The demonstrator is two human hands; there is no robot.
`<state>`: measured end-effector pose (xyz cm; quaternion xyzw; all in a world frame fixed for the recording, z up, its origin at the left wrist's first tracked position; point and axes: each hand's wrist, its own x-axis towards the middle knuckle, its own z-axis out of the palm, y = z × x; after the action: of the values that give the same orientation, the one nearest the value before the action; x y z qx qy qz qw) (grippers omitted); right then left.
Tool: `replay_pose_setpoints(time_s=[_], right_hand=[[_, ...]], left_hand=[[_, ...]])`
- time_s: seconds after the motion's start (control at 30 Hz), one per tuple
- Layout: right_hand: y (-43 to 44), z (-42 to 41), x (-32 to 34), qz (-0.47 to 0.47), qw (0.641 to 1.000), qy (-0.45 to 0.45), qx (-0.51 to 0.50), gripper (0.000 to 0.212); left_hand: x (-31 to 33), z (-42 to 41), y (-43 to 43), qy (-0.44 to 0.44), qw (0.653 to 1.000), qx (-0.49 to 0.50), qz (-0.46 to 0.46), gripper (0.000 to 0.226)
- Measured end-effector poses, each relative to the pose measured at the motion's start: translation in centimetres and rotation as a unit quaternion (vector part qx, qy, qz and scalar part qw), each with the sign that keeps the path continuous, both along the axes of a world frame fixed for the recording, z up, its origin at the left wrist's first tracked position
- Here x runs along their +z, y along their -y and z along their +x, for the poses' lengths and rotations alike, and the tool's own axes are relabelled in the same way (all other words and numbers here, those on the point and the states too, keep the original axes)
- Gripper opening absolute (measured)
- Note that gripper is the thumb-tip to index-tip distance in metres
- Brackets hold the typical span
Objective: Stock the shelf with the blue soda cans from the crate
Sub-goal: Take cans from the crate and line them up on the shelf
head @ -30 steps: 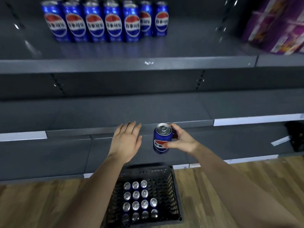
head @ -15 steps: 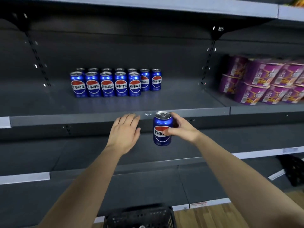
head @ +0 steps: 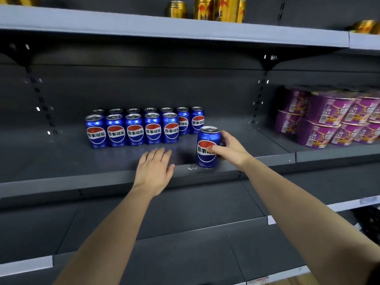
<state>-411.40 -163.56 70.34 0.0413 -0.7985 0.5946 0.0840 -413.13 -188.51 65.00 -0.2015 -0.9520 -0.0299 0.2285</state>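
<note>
Blue soda can (head: pixel 207 148) is upright in the right hand (head: pixel 231 150), thumb across the logo and fingers wrapped round the back, right at the front edge of the shelf (head: pixel 61 159). Can't tell if its base actually touches the shelf or sits just above it. It's a bit right of and in front of the stocked cans (head: pixel 134 131), which stand two rows deep. Left hand (head: pixel 154 170) is flat and relaxed, palm down over the shelf lip, holding nothing. Purple tubs (head: pixel 329 120) are off to the right, gold cans (head: pixel 218 8) one shelf up.
</note>
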Motion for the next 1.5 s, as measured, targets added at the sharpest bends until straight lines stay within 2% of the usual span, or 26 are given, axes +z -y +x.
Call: replay_pose_setpoints(time_s=[0.07, 0.2, 0.4, 0.6, 0.67, 0.77, 0.83, 1.03, 1.3, 1.5], right_hand=[[-0.1, -1.4, -0.2, 0.001, 1.000, -0.001, -0.011, 0.045], [0.0, -3.6, -0.6, 0.002, 1.000, 0.002, -0.019, 0.049], [0.0, -6.7, -1.6, 0.024, 0.999, 0.018, -0.026, 0.039], [0.2, -8.4, -1.9, -0.003, 1.000, 0.025, -0.014, 0.035], [0.3, -8.8, -1.9, -0.016, 0.999, 0.028, -0.006, 0.039], [0.6, -9.4, -2.0, -0.049, 0.998, 0.033, 0.008, 0.066], [0.8, -9.8, -2.4, -0.048, 0.998, 0.026, 0.007, 0.071], [1.4, -11.1, -2.9, -0.026, 1.000, 0.010, -0.004, 0.062], [2.1, -12.9, -2.9, 0.047, 0.998, -0.024, -0.041, 0.072], [3.0, -14.1, -2.7, 0.081, 0.993, -0.035, -0.076, 0.068]], left_hand=[[-0.1, -1.2, 0.2, 0.005, 1.000, 0.004, 0.001, 0.052], [-0.1, -3.3, 0.3, -0.001, 1.000, 0.003, 0.012, 0.057], [-0.1, -5.4, -0.4, -0.003, 1.000, -0.002, 0.014, 0.066], [-0.9, -6.4, -0.3, 0.010, 1.000, -0.001, 0.020, 0.065], [-1.1, -6.5, -0.3, 0.012, 1.000, -0.003, 0.021, 0.066], [-1.5, -6.6, -0.3, 0.009, 1.000, 0.004, 0.024, 0.066], [-1.7, -6.6, -0.4, 0.007, 1.000, 0.012, 0.026, 0.064], [-2.0, -6.6, -0.5, 0.000, 0.999, 0.021, 0.024, 0.061], [-2.0, -6.4, -0.5, -0.023, 0.999, 0.023, 0.020, 0.054], [-2.1, -6.4, -0.5, -0.024, 0.999, 0.029, 0.022, 0.054]])
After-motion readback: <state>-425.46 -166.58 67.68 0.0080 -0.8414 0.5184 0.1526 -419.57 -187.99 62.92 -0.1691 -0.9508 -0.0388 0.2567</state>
